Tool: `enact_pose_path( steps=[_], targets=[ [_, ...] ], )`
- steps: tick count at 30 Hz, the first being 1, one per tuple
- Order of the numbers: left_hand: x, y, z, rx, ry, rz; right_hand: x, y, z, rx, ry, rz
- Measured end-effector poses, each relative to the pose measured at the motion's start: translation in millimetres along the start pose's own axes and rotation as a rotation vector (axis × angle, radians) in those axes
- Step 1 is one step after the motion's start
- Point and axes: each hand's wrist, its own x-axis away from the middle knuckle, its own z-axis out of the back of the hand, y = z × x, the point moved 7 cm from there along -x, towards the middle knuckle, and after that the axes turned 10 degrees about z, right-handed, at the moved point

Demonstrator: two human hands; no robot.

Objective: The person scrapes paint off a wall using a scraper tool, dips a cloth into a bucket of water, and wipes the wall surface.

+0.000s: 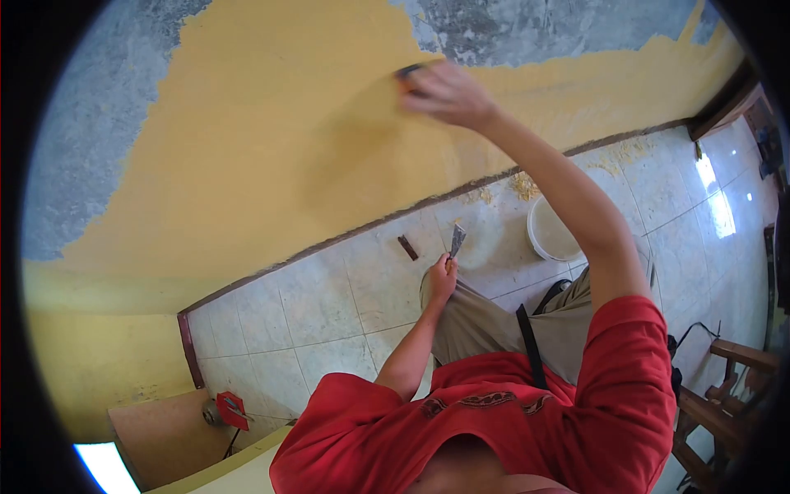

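My right hand (pixel 451 92) is raised against the yellow wall (pixel 271 123), closed around a small black-and-orange tool (pixel 409 72). Motion blurs the hand, and its grip hides most of the tool, so the exact kind is unclear. Bare grey patches (pixel 90 148) show where the wall has no yellow coat. Down by my knee, my left hand (pixel 443 280) is wrapped round the handle of a putty knife (pixel 457 239). Its metal blade points toward the wall and looks smeared with residue.
A white bucket (pixel 535 235) stands on the tiled floor (pixel 321 288) beside my right arm. Yellowish flakes (pixel 524 186) lie along the wall's base. A short dark strip (pixel 407 248) rests left of the putty knife. Wooden furniture (pixel 724 420) is at the lower right.
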Motion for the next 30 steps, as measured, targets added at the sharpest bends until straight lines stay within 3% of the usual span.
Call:
enact_pose_path(
  steps=[2, 4, 6, 9, 12, 13, 14, 17, 19, 21, 25, 27, 29, 30],
  targets=[
    [-2.1, 2.2, 4.8, 0.017, 0.026, -0.017, 51.2, 46.8, 24.2, 0.188, 0.038, -0.298],
    [-4.5, -6.3, 6.4, 0.081, -0.039, 0.113, 96.3, 108.9, 41.1, 0.257, 0.049, -0.770],
    [-8.0, -9.3, 6.4, 0.067, -0.033, 0.094, 43.4, 128.5, 77.6, 0.552, 0.291, -0.610],
    [-12.0, -18.2, 0.2, 0.071, -0.001, 0.056, -44.4, 148.0, 78.9, 0.560, 0.398, -0.569],
    [-14.1, -23.5, 1.0, 0.064, 0.010, 0.053, -125.7, 117.6, 50.1, 0.374, 0.255, -0.422],
    [-11.6, -21.4, 3.2, 0.070, -0.015, 0.078, -97.0, 123.7, -41.0, 0.099, -0.591, -0.698],
    [-10.8, -16.5, 1.5, 0.084, -0.040, 0.097, -118.7, 77.8, 13.9, 0.242, 0.230, -0.187],
    [-7.1, -4.5, 7.5, 0.029, 0.015, 0.050, -50.8, 22.8, 6.3, 0.114, 0.110, -0.054],
    [-6.7, -6.3, 13.0, 0.058, 0.029, 0.021, 5.9, 52.2, 11.6, -0.043, 0.065, -0.346],
    [-8.2, -11.5, 11.7, 0.111, -0.007, 0.098, -5.9, 87.8, 42.6, 0.313, 0.210, -0.403],
    [-9.7, -19.9, 6.6, 0.126, 0.053, 0.062, -108.2, 167.6, 76.2, 0.601, 0.459, -0.351],
    [-11.6, -18.5, 6.4, 0.125, 0.055, 0.051, -172.2, 173.8, 82.7, 0.469, 0.403, -0.519],
    [-13.1, -20.0, 10.9, 0.118, 0.055, 0.046, -199.1, 147.1, 68.5, 0.383, 0.335, -0.397],
    [-10.9, -22.7, 10.6, 0.133, 0.049, 0.053, -168.8, 146.5, -0.6, 0.161, -0.257, -0.550]
  ],
)
